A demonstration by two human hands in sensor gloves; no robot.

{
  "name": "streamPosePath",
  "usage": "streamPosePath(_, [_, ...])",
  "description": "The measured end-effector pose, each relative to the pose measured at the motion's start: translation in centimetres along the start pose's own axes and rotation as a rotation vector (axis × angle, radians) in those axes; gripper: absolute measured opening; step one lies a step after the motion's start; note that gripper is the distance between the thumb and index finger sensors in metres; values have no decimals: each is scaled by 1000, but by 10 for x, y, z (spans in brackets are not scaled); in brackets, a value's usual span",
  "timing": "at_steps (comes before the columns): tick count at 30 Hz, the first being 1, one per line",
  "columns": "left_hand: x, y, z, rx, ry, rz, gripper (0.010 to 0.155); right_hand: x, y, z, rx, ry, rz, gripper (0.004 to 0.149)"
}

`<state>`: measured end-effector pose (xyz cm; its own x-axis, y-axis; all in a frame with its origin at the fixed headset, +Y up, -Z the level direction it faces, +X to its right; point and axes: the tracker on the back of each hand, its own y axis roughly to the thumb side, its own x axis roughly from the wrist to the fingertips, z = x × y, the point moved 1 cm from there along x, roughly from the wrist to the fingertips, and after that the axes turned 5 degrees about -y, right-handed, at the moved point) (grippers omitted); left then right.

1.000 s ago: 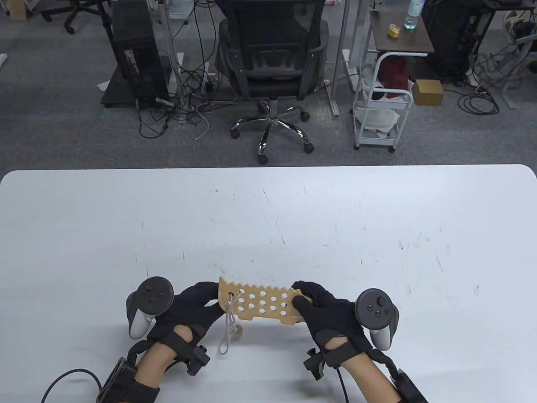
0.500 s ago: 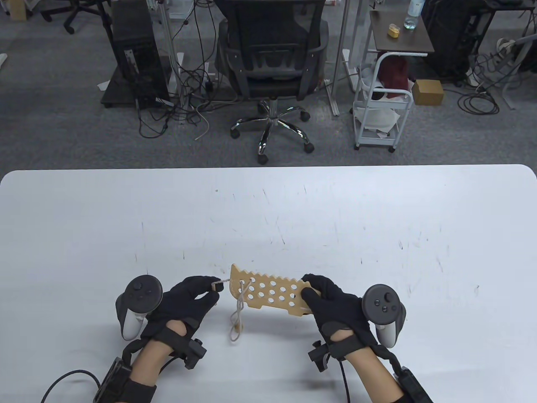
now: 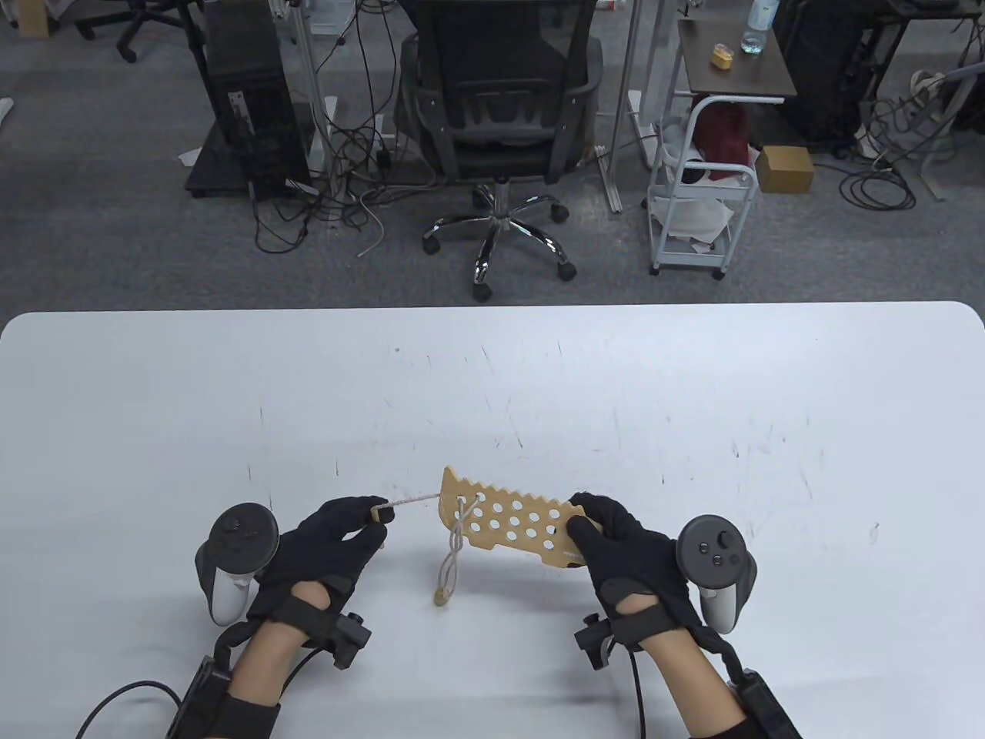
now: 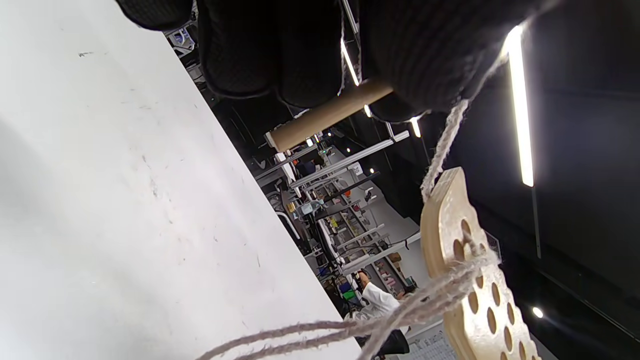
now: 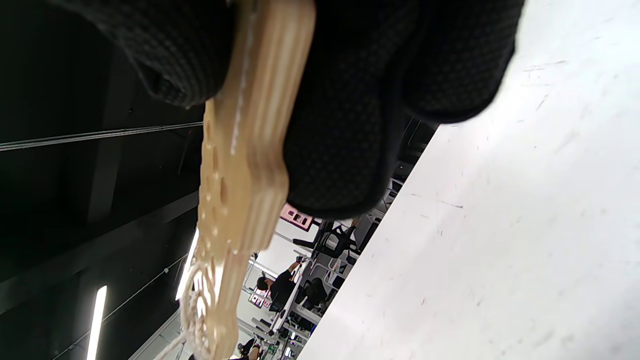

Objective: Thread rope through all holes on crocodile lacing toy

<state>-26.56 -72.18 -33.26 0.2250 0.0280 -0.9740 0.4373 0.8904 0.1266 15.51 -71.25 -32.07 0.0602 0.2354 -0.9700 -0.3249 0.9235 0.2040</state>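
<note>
Frankly, my right wrist view hides most of what I need: the gloved fingers [image 5: 345, 115] fill the top of it and the toy [image 5: 240, 165] shows only edge-on and blurred, so its holes are hard to make out there. From the table view I see one wooden toy [image 3: 512, 523], lifted off the tabletop [image 3: 492, 385] near its front edge, with three rows of holes; I cannot count them surely, because my right hand [image 3: 616, 543] covers the right end. That right hand grips this end, thumb on the near face and fingers curled behind. One rope [image 3: 450, 550] runs through the holes at the toy's left end and hangs below it in loose strands, with a small wooden bead [image 3: 440, 596] at the bottom, at or just above the tabletop. From the toy's left edge a taut stretch of rope leads left to a wooden peg [image 3: 378, 511], pinched at the fingertips of my left hand [image 3: 331, 539]. In the left wrist view the peg [image 4: 327, 116] pokes out from under the fingers [image 4: 270, 50], which cover its upper end, and the rope [image 4: 442, 145] goes down to the toy [image 4: 475, 285]. Two hands are in view, each with a tracker on its back, wrists low over the tabletop.
</note>
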Motion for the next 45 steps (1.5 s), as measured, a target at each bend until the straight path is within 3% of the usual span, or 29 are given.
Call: streamPosePath(45, [-12,-1,-41,-141,175,24,46,24,-45,43,-75,-217,-194,47])
